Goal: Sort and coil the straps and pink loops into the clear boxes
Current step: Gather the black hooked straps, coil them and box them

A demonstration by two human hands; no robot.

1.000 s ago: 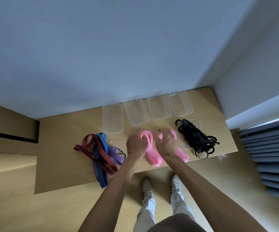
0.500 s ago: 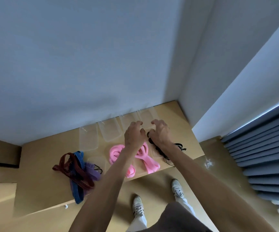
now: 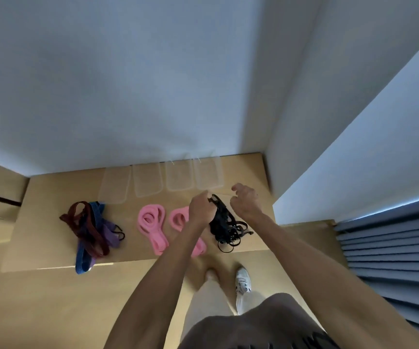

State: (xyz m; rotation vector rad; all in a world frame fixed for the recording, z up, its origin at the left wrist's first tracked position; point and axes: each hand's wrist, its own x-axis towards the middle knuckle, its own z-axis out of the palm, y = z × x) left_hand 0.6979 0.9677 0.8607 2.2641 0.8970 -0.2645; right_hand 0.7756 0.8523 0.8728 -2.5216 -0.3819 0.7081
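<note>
A: Since the frame a second earlier, both hands had left the pink loops and shifted right to the black straps [image 3: 224, 226]. The pink ones no longer had fingers on them.

B: Hand states?

A: Left hand [image 3: 201, 209] had its fingers curled and pinched the top end of the black straps, lifting that end off the surface [image 3: 52, 233]. Right hand [image 3: 245, 201] hovered just beside the bundle, fingers loosely curled, holding nothing as far as visible.

B: Where was the rest of the black bundle?

A: Still a tangle lying on the surface near the right end, trailing toward the front edge, below the two hands.

B: Pink loops?

A: Two piles. Left pink loop pile [image 3: 151, 226] lay in the open mid-surface. Right pink loop pile [image 3: 179, 220] sat just beside it, partly hidden under the left forearm.

B: Other straps?

A: Coloured straps [image 3: 91, 227], maroon, blue and purple, heaped at the left; the blue one hung over the front edge.

B: Boxes?

A: Four clear boxes [image 3: 148, 181] in a row along the back against the wall [image 3: 127, 84]. Contents hard to make out; they looked see-through only.

B: Person?

A: Standing at the front edge, white shoe [image 3: 243, 279] on the floor [image 3: 39, 311].
</note>
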